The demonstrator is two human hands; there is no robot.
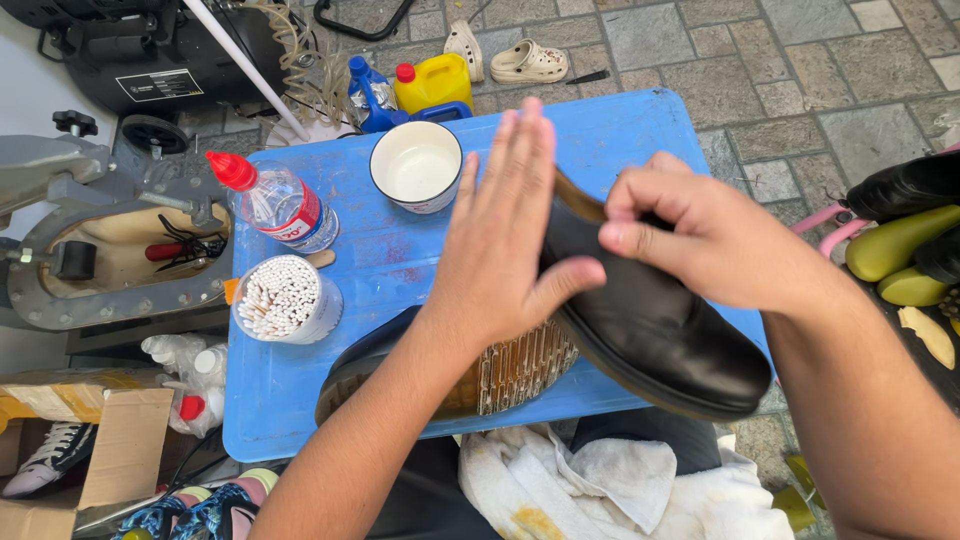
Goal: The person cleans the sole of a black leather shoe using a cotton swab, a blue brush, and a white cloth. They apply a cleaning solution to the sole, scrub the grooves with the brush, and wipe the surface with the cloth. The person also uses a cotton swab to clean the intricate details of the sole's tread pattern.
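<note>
I log mid-step pressing: left hand (500, 240) open, flat against black leather shoe (650, 320) above blue plastic table (620, 130), right hand (700, 235) pinching its heel; next needs firm, even pressure.

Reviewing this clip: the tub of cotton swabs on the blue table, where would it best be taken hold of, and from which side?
Probably around the side wall of the tub of cotton swabs, coming in from the side. It stands upright and open-topped, packed with swab ends, so a grip from above would press into them. Its left side looks freest: the clear bottle stands just behind it and the left hand is at its right.
</note>
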